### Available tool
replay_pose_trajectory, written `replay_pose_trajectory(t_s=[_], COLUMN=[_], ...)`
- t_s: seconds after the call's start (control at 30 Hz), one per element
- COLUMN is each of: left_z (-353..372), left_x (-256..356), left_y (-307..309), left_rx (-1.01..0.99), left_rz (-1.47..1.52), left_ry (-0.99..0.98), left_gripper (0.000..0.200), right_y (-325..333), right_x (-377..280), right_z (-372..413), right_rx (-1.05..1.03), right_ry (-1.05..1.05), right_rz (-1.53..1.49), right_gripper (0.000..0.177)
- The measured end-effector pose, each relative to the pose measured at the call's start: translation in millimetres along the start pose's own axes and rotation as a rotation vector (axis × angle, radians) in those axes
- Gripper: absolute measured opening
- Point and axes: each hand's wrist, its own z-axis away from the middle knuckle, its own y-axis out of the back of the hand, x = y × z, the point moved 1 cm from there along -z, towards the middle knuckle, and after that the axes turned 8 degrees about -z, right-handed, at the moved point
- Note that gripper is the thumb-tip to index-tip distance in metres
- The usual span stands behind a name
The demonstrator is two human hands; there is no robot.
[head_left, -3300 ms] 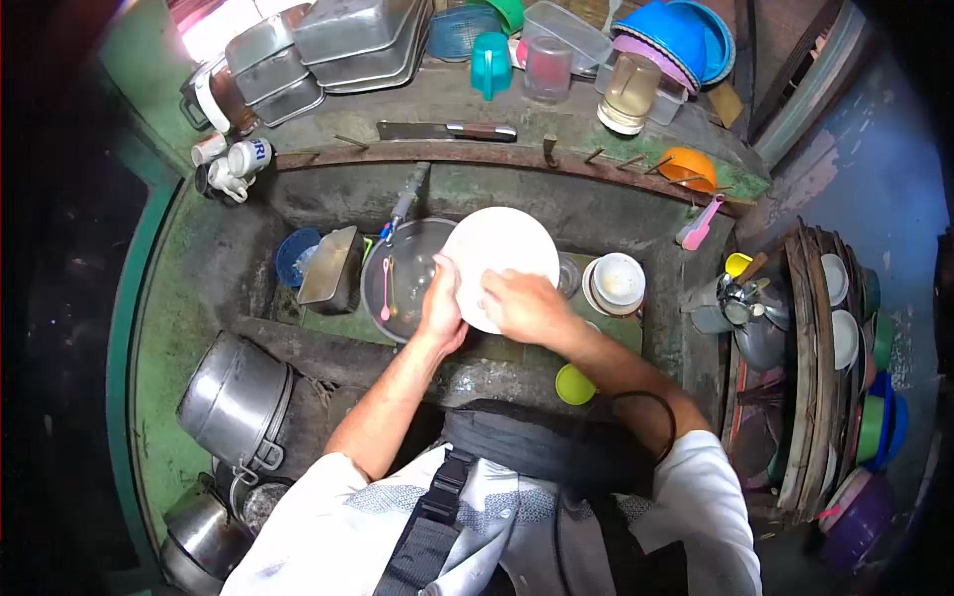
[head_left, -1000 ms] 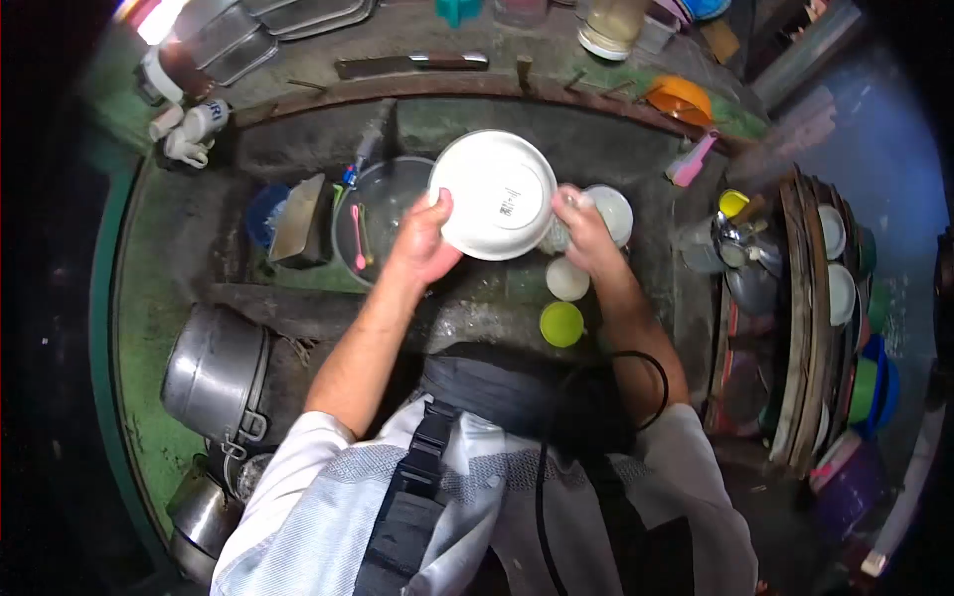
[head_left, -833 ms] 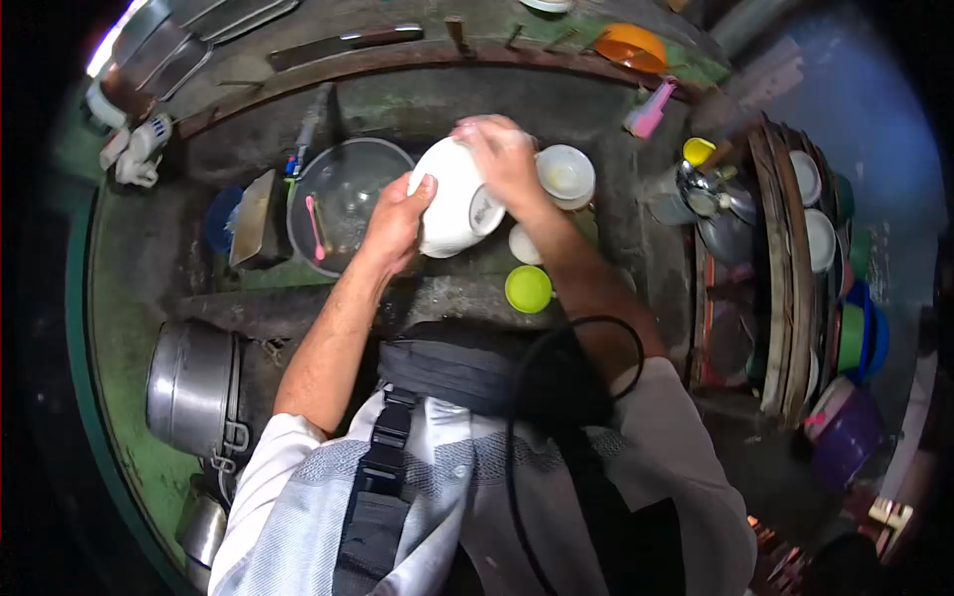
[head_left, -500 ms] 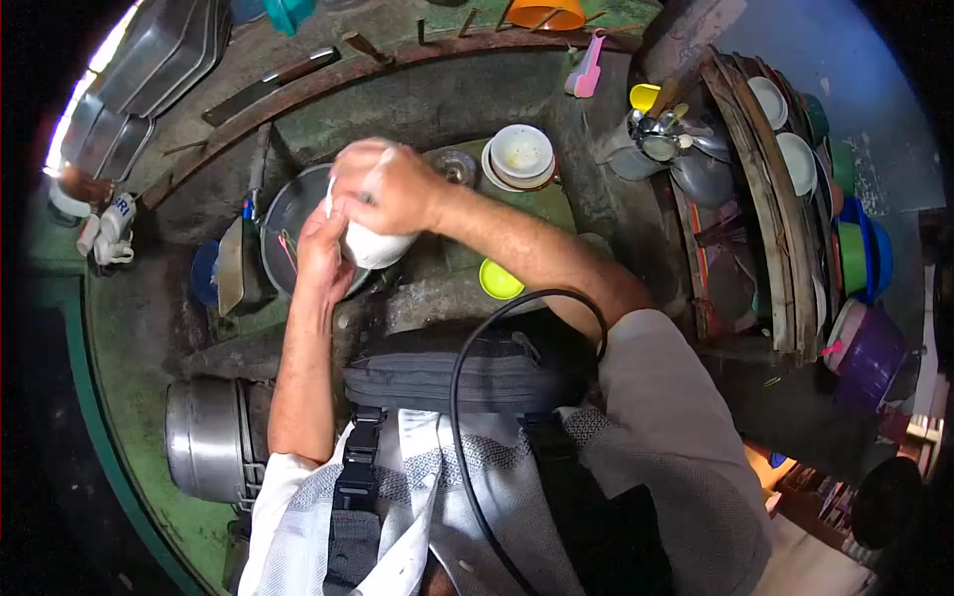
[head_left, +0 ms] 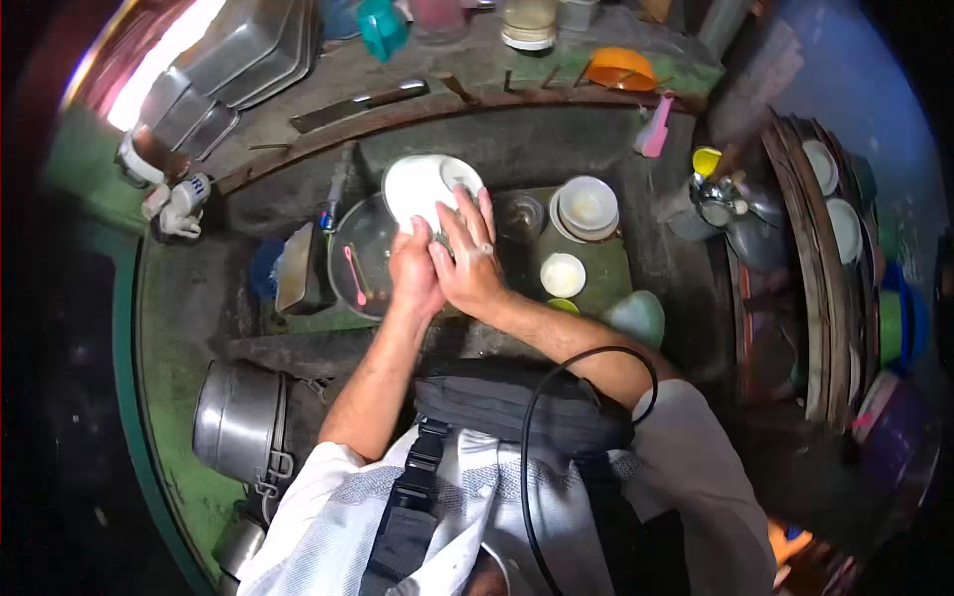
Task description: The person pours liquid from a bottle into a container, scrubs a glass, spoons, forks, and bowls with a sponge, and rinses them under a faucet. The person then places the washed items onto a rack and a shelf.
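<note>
A white round dish (head_left: pixel 412 189) is tilted up over the grey basin (head_left: pixel 343 288) in the sink. My left hand (head_left: pixel 417 268) grips the dish at its lower edge, with the thumb on it. My right hand (head_left: pixel 470 253) lies against the right side of the dish with its fingers spread. Between the right fingers and the dish, any small object is hidden. A pink spoon (head_left: pixel 355 278) lies in the basin.
Stacked bowls (head_left: pixel 588 204), a small white bowl (head_left: pixel 563 275) and a pale green bowl (head_left: pixel 638 320) stand at the right. A metal pot (head_left: pixel 238 422) is at the lower left. Utensils (head_left: pixel 717 204) stand beside the wooden rack (head_left: pixel 810 278).
The view has shifted left and turned. The white dish now shows its broad face and has risen to the basin's top edge. My right hand has opened from a closed shape and moved below the rim.
</note>
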Motion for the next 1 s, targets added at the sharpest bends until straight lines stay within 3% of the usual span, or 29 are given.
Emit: replay_pose_trajectory(t_s=[0.03, 0.07, 0.17, 0.2, 0.27, 0.3, 0.33, 0.4, 0.43, 0.47, 0.53, 0.57, 0.6, 0.67, 0.7, 0.73, 0.8, 0.83, 0.87, 0.93, 1.0], left_z=[5, 8, 21, 28, 35, 34, 31, 23, 22, 25, 35, 40, 34, 30, 22, 23, 26, 25, 24, 22, 18], left_x=[3, -9, -19, -13, -6, -6, -7, -14, -16, -10, 9, 21, 22, 11, 5, 7, 16, 17, 20, 26, 23], left_y=[-9, -2, 1, -7, -14, -9, -3, 18, 25, 21, 11, 0, 1, 15, 32, 26, 12, 17, 17, 19, 26], left_rx=[-0.053, 0.029, -0.057, -0.102, -0.138, -0.146, -0.151, -0.208, -0.271, -0.27, -0.273, -0.241, -0.244, -0.193, -0.238, -0.241, -0.178, -0.21, -0.214, -0.196, -0.169], left_rz=[0.002, 0.113, 0.06, 0.02, -0.023, -0.1, -0.176, -0.165, -0.163, -0.162, -0.173, -0.07, -0.069, 0.026, -0.025, -0.025, 0.156, 0.196, 0.197, 0.242, 0.232], left_ry=[0.014, 0.102, 0.07, 0.057, 0.042, 0.053, 0.062, 0.048, 0.051, 0.052, 0.037, 0.009, -0.003, 0.039, 0.085, 0.092, 0.095, 0.084, 0.079, 0.021, 0.018], left_gripper=[0.039, 0.038, 0.034, 0.032, 0.031, 0.031, 0.032, 0.034, 0.037, 0.037, 0.039, 0.036, 0.036, 0.04, 0.042, 0.042, 0.046, 0.049, 0.049, 0.054, 0.054], right_y=[5, 12, 26, 19, 25, 23, 22, 26, 24, 20, 24, 26, 26, 32, 25, 23, 18, 12, 14, 15, 16], right_x=[2, 4, 11, 24, 37, 37, 28, 0, 12, 27, 53, 46, 32, -20, -20, -15, 3, 22, 19, 5, -2], right_z=[-8, -16, -60, -70, -86, -77, -69, -61, -67, -77, -87, -91, -80, -79, -73, -73, -84, -74, -66, -45, -41], right_rx=[-0.109, -0.211, -0.29, -0.199, -0.23, -0.232, -0.306, -0.409, -0.415, -0.459, -0.263, -0.267, -0.208, -0.425, -0.552, -0.55, -0.234, -0.087, -0.003, -0.071, -0.109], right_ry=[0.215, 0.426, 0.535, 0.365, -0.209, -0.079, 0.249, 0.555, 0.598, 0.39, -0.191, 0.056, 0.106, 0.569, 0.663, 0.656, 0.403, 0.103, -0.025, 0.24, 0.327], right_rz=[0.03, 0.07, -0.04, -0.075, -0.07, -0.108, -0.062, -0.068, -0.087, -0.166, -0.197, -0.197, -0.231, -0.186, -0.189, -0.185, -0.075, -0.089, -0.144, 0.073, -0.014], right_gripper=[0.035, 0.03, 0.014, 0.015, 0.015, 0.016, 0.016, 0.016, 0.016, 0.017, 0.018, 0.017, 0.015, 0.013, 0.015, 0.015, 0.018, 0.02, 0.021, 0.026, 0.03])
